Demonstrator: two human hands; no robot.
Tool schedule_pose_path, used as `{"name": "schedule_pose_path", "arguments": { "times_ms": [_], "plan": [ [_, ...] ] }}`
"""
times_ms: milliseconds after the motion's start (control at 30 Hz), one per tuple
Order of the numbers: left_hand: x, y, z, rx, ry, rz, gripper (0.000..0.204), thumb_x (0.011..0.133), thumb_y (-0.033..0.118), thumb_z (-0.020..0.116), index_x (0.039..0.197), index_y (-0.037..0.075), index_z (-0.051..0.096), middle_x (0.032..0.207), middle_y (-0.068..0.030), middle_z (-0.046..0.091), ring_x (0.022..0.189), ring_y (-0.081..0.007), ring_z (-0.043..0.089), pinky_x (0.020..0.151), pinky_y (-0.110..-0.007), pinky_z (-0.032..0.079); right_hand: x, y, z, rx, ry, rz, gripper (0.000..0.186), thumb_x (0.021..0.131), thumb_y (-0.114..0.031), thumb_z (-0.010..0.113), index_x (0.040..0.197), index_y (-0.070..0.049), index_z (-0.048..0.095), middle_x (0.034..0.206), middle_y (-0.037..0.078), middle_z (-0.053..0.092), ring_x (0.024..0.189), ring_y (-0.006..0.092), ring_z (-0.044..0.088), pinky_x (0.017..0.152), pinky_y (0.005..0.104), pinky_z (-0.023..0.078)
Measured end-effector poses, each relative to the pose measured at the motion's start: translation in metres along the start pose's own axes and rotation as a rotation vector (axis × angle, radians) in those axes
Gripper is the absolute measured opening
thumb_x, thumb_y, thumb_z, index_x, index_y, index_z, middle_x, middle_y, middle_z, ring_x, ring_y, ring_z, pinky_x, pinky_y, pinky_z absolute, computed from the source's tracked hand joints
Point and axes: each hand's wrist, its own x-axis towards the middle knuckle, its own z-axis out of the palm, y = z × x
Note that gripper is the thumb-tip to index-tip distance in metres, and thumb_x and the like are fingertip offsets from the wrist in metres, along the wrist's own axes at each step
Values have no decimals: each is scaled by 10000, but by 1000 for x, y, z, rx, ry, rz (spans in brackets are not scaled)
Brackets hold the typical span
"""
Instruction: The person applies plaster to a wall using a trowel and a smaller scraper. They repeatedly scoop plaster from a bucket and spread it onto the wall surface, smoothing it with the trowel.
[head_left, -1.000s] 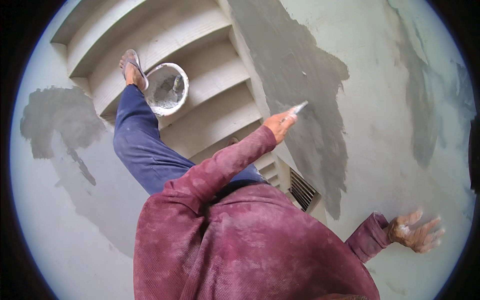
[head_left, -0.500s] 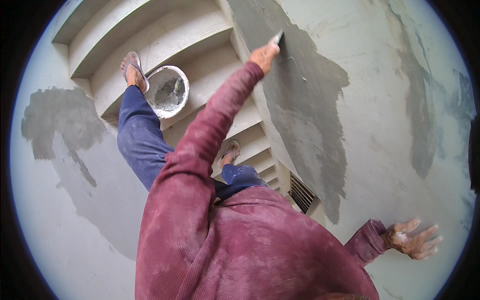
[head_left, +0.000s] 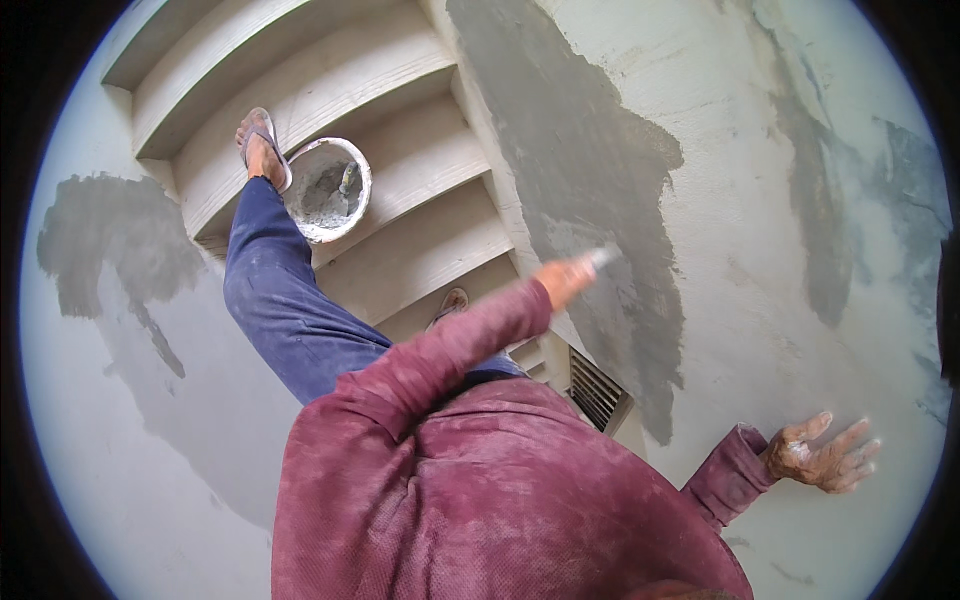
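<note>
My left hand [head_left: 567,281], blurred by motion, is closed round a plastering trowel [head_left: 603,257] whose pale end shows past my fingers. The trowel is at the dark grey patch of wet-looking plaster [head_left: 600,160] on the right-hand wall. Most of its blade is hidden or smeared. Lower on the same wall, my right hand [head_left: 825,455] rests with fingers spread, holding nothing. Its fingers carry whitish smears. A round white bucket [head_left: 362,185] stands on a stair by my left foot, with grey plaster and a small tool handle inside.
Curved concrete steps [head_left: 400,150] run down between the two walls. My feet in flip-flops stand on different steps. A slatted vent [head_left: 597,390] sits low beside the right wall. The left wall bears another grey plaster patch [head_left: 115,235].
My left hand has swept the trowel down along the right wall, toward my body, and the elbow has bent. My right hand has stayed on the wall. The view has shifted slightly.
</note>
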Motion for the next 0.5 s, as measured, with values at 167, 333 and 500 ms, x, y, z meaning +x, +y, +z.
{"name": "schedule_pose_path", "arguments": {
  "times_ms": [167, 333, 500],
  "plan": [
    [97, -82, -158, 458, 471, 175, 523, 894, 384, 292, 1290, 44, 315, 1187, -216, 474, 1077, -320, 483, 913, -353, 375, 4, 2, 2, 85, -7, -85, 371, 749, -295, 567, 1068, -112, 617, 1170, 122, 534, 1165, 262, 403, 980, 410, 261],
    [151, -77, -212, 191, 669, 284, 519, 858, 453, 393, 1185, 58, 475, 1117, -189, 539, 1049, -279, 515, 897, -322, 371, 3, -5, 3, 85, 16, -114, 359, 768, -288, 555, 1048, -73, 620, 1132, 121, 558, 1148, 253, 419, 968, 403, 285],
    [131, -53, -151, 47, 431, 11, 482, 854, 435, 425, 1129, 53, 530, 1100, -173, 549, 1044, -252, 502, 897, -314, 367, 3, 1, -1, 37, 33, -136, 349, 769, -282, 556, 1028, -59, 628, 1128, 118, 562, 1139, 255, 423, 968, 390, 293]
  ]
}}
